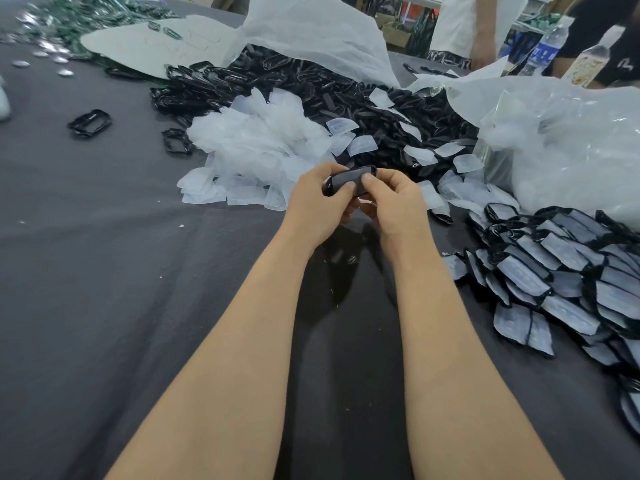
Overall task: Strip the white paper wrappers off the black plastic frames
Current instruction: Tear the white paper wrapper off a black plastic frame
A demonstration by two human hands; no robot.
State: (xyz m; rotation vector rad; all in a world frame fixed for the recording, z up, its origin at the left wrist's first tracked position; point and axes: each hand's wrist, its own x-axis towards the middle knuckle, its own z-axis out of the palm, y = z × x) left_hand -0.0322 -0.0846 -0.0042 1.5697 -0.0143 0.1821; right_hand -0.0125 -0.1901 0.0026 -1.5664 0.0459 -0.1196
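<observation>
1. Two bare black frames (90,123) lie apart on the grey table (104,271), far left, already stripped.
2. A heap of white wrappers (256,147) sits left of centre. Behind it is a pile of black frames (311,88) at the mouth of an open white sack (311,29). Whether the pile runs on inside the sack is hidden.
3. The left hand (317,202) is curled round the left end of one frame (346,180), held up just in front of the wrapper heap.
4. The right hand (393,199) pinches the same frame's upper right edge with thumb and forefinger. The frame's face looks greyish, so the wrapper is probably still on.
5. Step, as judged: starting the peel on this piece. The next move calls for catching the wrapper's edge and pulling it off while the left hand holds firm.
6. A clear plastic bag (571,150) on the right holds white stuff, likely wrappers; I cannot tell for sure.
7. A stack of wrapped frames (571,282) at far right is still to do, so plenty of work remains.
</observation>
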